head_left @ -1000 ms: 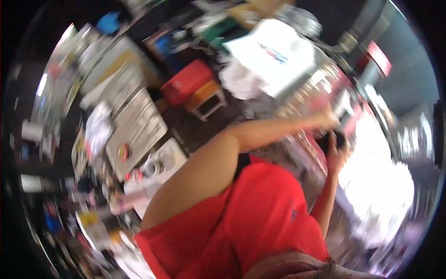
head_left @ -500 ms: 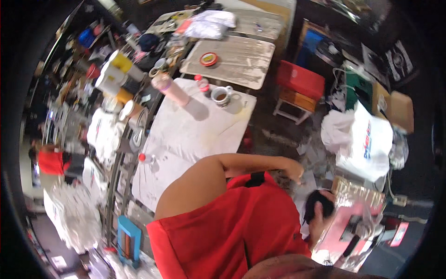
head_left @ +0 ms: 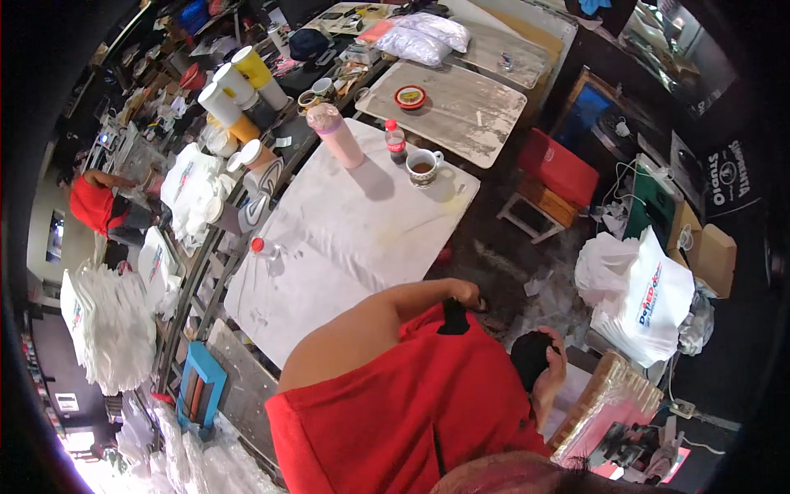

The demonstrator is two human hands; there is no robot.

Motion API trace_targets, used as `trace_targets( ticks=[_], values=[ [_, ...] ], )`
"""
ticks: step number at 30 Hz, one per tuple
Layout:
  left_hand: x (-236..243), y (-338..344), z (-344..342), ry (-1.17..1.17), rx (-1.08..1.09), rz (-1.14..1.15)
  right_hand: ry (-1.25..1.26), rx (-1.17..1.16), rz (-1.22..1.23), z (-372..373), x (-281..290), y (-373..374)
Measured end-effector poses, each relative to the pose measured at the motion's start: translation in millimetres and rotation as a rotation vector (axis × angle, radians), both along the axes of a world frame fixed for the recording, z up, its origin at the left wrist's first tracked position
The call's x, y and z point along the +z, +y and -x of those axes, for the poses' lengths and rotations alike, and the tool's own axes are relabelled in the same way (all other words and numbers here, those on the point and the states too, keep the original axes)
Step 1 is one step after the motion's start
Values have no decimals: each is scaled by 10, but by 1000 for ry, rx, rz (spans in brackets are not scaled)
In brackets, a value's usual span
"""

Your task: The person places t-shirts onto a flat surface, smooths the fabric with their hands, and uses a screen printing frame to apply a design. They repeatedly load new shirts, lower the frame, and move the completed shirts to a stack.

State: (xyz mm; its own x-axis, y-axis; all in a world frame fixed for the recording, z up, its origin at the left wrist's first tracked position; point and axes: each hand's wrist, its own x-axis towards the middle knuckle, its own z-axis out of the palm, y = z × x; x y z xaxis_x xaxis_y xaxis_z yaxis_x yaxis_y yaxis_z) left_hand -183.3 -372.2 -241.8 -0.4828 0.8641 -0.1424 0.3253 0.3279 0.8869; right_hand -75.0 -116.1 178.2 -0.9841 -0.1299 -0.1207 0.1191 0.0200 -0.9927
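My left arm reaches across the front of my red shirt point(head_left: 411, 387). At its end my left hand point(head_left: 467, 293) is closed, fingers curled in. Whether anything is inside it is hidden. A black patch point(head_left: 454, 318) lies on the red cloth just below that hand. Lower right, my right hand point(head_left: 550, 379) is shut on a dark, rounded black bundle point(head_left: 531, 358) that looks like bunched cloth. Right beside it stands a pinkish-red panel point(head_left: 605, 403) with a brown-taped edge.
Ahead, a white-topped table point(head_left: 362, 222) bears a pink tumbler point(head_left: 337, 140), a cola bottle point(head_left: 396, 144), a mug of brown drink point(head_left: 423, 168) and a red-capped bottle point(head_left: 262, 247). Stacked white bags point(head_left: 650, 296) and a red-topped stool point(head_left: 559, 169) stand right. Another person point(head_left: 95, 202) works far left.
My left hand has drawn back leftward toward my shirt. My right hand has shifted slightly left with the black bundle still in it. The view has turned a little.
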Motion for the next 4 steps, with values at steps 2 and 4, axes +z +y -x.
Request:
trace_targets(
  ticks=[2, 4],
  values=[
    [365, 54, 237, 355, -339, 102, -48, -126, 92, -56, -169, 67],
    [241, -42, 243, 54, 52, 638, -16, -271, 186, -72, -207, 47]
  ],
)
